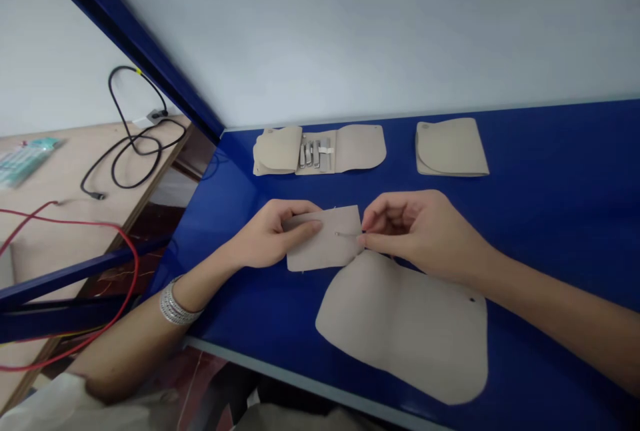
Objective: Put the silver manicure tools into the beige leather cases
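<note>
My left hand grips a small beige rectangular panel, thumb on top and fingers beneath. Over the panel's right part lies the tip of a thin metal stick with a small end, pinched between thumb and fingers of my right hand; its exact kind is too small to tell. Under and in front of my right hand spreads a larger beige flap with rounded corners and a small dark hole. Whether flap and panel are one piece, I cannot tell.
Behind my hands lie an open beige case with nail clippers in it, and a folded beige case. They rest on a blue tabletop against a pale wall. At left, a wooden table holds a black cable; a red cable hangs nearby.
</note>
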Tool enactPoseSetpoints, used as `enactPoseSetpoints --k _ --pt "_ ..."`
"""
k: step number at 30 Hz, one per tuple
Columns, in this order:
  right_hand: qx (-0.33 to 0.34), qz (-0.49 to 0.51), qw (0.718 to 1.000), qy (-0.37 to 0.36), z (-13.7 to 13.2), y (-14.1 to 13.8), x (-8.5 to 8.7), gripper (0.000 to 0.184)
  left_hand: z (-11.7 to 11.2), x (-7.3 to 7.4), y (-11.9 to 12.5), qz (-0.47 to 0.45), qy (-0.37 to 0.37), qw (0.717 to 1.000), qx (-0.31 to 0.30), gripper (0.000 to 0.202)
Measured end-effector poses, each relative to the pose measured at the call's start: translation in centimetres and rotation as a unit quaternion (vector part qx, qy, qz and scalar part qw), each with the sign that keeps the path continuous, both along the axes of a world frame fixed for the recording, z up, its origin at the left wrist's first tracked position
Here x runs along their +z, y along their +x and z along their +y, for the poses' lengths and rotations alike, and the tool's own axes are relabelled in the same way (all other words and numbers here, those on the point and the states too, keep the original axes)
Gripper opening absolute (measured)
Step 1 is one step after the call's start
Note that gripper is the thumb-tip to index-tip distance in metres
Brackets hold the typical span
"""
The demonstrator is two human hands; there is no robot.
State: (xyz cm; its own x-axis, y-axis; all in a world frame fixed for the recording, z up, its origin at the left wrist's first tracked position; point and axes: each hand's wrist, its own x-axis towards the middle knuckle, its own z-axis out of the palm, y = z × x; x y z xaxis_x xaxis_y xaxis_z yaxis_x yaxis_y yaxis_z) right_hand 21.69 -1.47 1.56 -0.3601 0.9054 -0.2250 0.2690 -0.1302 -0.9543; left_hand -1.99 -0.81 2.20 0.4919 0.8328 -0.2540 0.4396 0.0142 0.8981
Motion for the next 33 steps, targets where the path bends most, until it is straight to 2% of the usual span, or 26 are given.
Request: enactPoseSetpoints --k 5,12,24,29,33 --pt "-0.009 -0.021 0.999 -0.035 0.3 0.0 0.0 0.011 0.0 0.1 0.0 0.005 -0.001 1.000 -0.001 0.033" --pt "0.033 -0.029 0.997 -0.060 0.6 0.2 0.5 0.012 0.0 0.1 0.1 0.008 0.006 1.000 0.000 0.032" --pt "0.107 -0.040 0.992 -0.049 0.8 0.7 0.8 0.018 0.0 -0.1 0.1 0.005 0.019 1.000 0.003 0.028" --pt "0.072 -0.033 0.997 -0.008 0.4 0.2 0.0 0.015 0.0 -0.1 0.2 -0.001 0.014 1.000 0.011 0.028" --pt "0.018 -0.062 0.994 0.091 -0.6 -0.4 -1.1 0.011 -0.1 -0.1 0.5 -0.018 -0.018 1.000 0.016 0.031"
